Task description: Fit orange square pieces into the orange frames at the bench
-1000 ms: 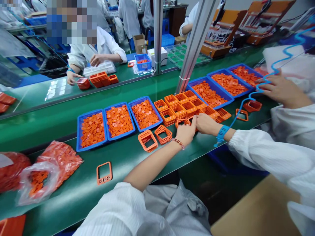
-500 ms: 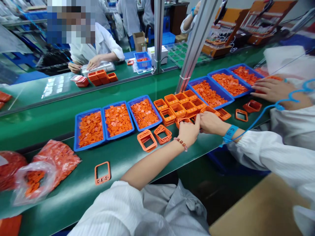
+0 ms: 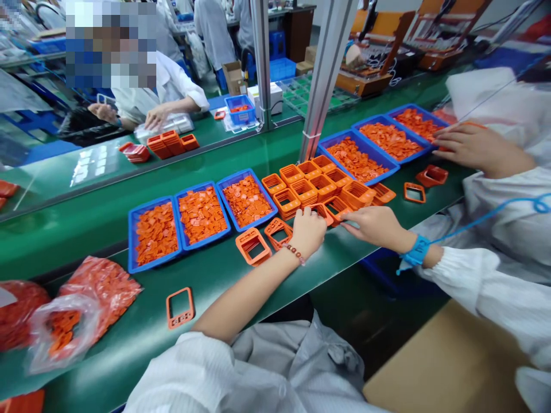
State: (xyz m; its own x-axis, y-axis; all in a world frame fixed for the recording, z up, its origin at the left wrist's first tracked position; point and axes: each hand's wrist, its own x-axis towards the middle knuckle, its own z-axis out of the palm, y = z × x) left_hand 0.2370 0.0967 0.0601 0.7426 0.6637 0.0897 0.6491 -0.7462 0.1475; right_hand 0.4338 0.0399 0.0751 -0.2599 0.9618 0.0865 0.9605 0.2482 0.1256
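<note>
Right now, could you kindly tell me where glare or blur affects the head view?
Head view: pale glare on the green table, left of centre; head view, lower right: the brown panel looks soft; head view, upper left: mosaic blocks hide the face of the co-worker; head view, centre: left hand and right hand look fairly clear.

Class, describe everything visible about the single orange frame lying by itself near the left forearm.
The orange frame is a rounded rectangle, apparently plastic, with one large opening and small cutouts along its end nearest the wearer. It lies flat on the green tabletop, between the plastic bag and the left forearm, and nothing else touches it.
</note>
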